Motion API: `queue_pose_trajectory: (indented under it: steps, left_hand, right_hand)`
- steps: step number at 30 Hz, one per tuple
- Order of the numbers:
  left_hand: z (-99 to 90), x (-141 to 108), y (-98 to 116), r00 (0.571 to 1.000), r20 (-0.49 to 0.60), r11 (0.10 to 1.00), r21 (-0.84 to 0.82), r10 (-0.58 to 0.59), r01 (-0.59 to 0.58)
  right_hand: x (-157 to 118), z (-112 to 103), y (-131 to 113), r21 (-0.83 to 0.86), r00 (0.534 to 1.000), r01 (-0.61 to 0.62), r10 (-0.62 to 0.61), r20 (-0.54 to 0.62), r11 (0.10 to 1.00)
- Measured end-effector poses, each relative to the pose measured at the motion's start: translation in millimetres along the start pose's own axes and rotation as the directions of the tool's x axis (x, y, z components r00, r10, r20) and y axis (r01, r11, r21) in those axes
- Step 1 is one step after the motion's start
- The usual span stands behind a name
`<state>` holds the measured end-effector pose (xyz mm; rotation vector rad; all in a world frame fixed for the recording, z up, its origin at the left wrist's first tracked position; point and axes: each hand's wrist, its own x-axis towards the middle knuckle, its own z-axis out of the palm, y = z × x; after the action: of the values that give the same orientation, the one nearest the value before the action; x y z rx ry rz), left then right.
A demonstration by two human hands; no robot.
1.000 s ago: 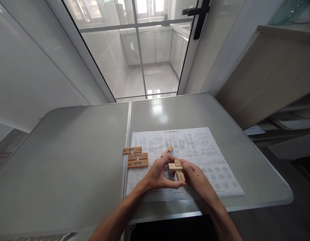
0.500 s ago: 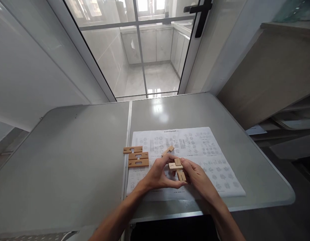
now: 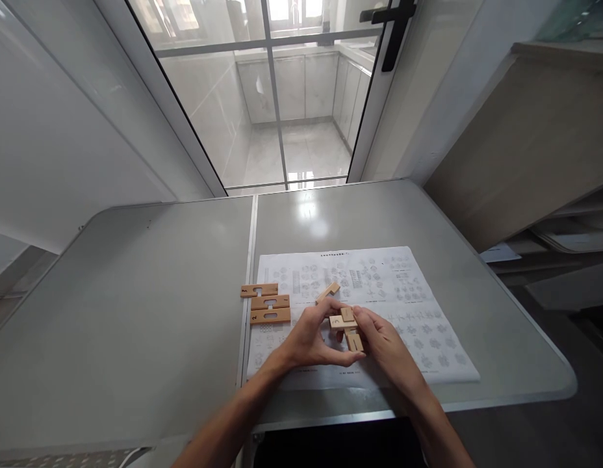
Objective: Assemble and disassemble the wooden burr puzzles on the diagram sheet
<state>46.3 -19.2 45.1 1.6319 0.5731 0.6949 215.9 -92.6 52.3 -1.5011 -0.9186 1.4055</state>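
Above the printed sheet [image 3: 389,351], both of my hands grip a small cluster of interlocked wooden puzzle pieces [image 3: 347,322]. My left hand [image 3: 316,335] curves round its left side, fingers behind and thumb along the near end. My right hand [image 3: 382,341] pinches the cluster from the right. Dark marks show on the pale faces of the pieces. One more notched wooden piece [image 3: 333,289] lies on the sheet just beyond my left fingers. The parts of the cluster inside my right hand are hidden.
Several numbered wooden pieces with slots [image 3: 270,301] lie stacked in rows left of my hands, over the sheet's left edge and the table seam [image 3: 251,240]. The grey table [image 3: 136,312] meets a glass door [image 3: 301,97] at the back. Shelves [image 3: 564,227] stand at the right.
The view has shifted very slightly. My hands keep nearly the same hold on the puzzle pieces, and the pieces on the table have not moved.
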Motion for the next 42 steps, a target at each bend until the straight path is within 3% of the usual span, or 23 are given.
queue_pose_trajectory:
  steps: [16, 19, 22, 27, 30, 38, 42]
  left_hand:
    - [-0.8, -0.8, -0.4, 0.998, -0.068, 1.000, 0.024, -0.013, 0.015]
    - [-2.4, -2.3, -1.4, 0.990, -0.132, 0.999, -0.027, -0.049, 0.045]
    - [-4.8, -1.7, -4.9, 0.962, -0.263, 0.984, -0.174, -0.071, 0.025]
    - [-10.8, 3.6, -6.7, 0.856, -0.499, 0.947, -0.319, -0.137, -0.035]
    - [-13.6, 5.3, -3.7, 0.818, -0.550, 0.949, -0.314, -0.167, -0.018]
    - [-12.3, 6.5, -1.8, 0.834, -0.526, 0.948, -0.317, -0.165, -0.013]
    - [-12.3, 5.1, -6.8, 0.850, -0.506, 0.956, -0.294, -0.145, -0.012]
  right_hand:
    - [4.6, 2.8, -6.2, 0.015, 1.000, 0.003, -0.002, -0.015, 1.000]
    - [4.3, 2.9, -11.4, -0.010, 0.999, 0.028, -0.029, -0.037, 1.000]
    - [5.5, 3.3, -13.4, -0.067, 0.993, 0.074, -0.080, -0.087, 0.995]
    - [12.2, 9.3, 0.3, -0.386, 0.932, 0.215, -0.307, -0.192, 0.897]
    - [16.3, 16.1, 12.8, -0.470, 0.893, 0.290, -0.412, -0.179, 0.834]
    - [39.6, 34.3, 27.2, -0.621, 0.824, 0.336, -0.540, -0.170, 0.708]
    - [47.3, 38.5, 21.6, -0.614, 0.819, 0.319, -0.536, -0.204, 0.722]
